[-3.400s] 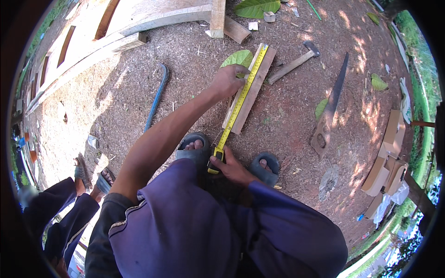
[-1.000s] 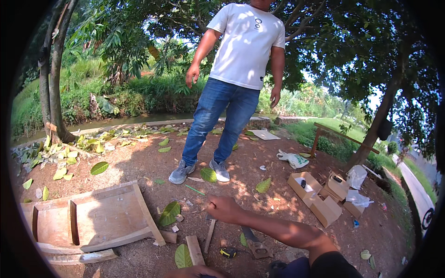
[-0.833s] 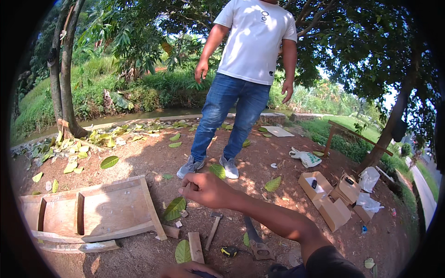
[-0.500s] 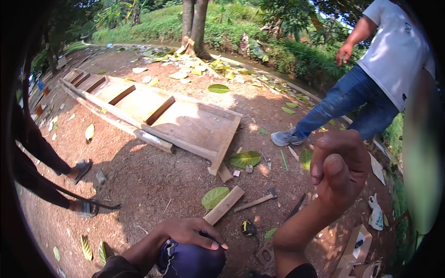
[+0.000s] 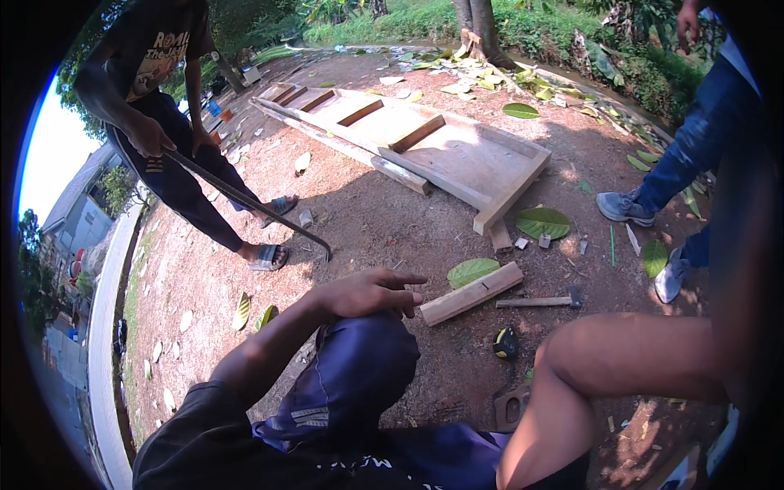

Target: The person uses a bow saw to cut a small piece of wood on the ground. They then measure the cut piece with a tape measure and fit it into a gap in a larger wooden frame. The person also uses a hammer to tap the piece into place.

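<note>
Wooden frame [image 5: 457, 155]: flat on dirt, well apart from us.
Crowbar [image 5: 245, 200]: a bystander's, tip near our knee; a swing could strike us.
Plank [image 5: 471, 293]: just beside our left hand [image 5: 367, 294], which rests empty, fingers loose, on knee.
Right hand: out of view, can't tell.
Hammer [image 5: 539, 300], tape measure [image 5: 505, 343]: loose underfoot, trip risk.

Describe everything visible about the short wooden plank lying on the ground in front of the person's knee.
The short wooden plank is a pale, rough-sawn rectangular offcut, lying flat on the bare dirt at a slant, its right end farther away. A large green leaf lies against its upper edge. The left hand rests on the knee with fingertips close to the plank's near end, not clearly touching. A hammer lies just to its right.
</note>
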{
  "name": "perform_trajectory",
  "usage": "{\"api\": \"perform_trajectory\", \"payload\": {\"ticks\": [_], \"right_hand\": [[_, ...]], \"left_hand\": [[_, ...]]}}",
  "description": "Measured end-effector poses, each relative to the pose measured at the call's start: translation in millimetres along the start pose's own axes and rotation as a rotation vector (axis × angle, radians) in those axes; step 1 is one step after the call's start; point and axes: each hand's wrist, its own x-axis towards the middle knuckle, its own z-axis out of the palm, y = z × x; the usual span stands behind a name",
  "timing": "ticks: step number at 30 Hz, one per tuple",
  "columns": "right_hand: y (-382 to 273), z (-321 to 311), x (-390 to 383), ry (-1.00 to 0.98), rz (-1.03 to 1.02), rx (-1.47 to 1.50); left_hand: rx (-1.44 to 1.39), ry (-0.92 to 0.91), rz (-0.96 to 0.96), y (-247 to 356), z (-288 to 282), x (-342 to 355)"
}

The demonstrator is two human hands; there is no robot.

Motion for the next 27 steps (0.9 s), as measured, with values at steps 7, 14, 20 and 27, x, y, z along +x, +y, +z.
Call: {"api": "perform_trajectory", "payload": {"ticks": [7, 14, 20, 27], "right_hand": [[-1, 0, -6, -0.004, 0.000, 0.031], [4, 4, -18, 0.010, 0.012, 0.074], [14, 9, -22, 0.004, 0.021, 0.084], [20, 15, -23, -0.006, 0.044, 0.109]], "left_hand": [[0.322, -0.132, 0.043, 22, 6, 6], [-0.029, 0.166, 0.050, -16, 11, -46], [-0.010, 0.302, 0.181, -17, 24, -93], [-0.292, 1.087, 0.094, -25, 81, -144]]}}
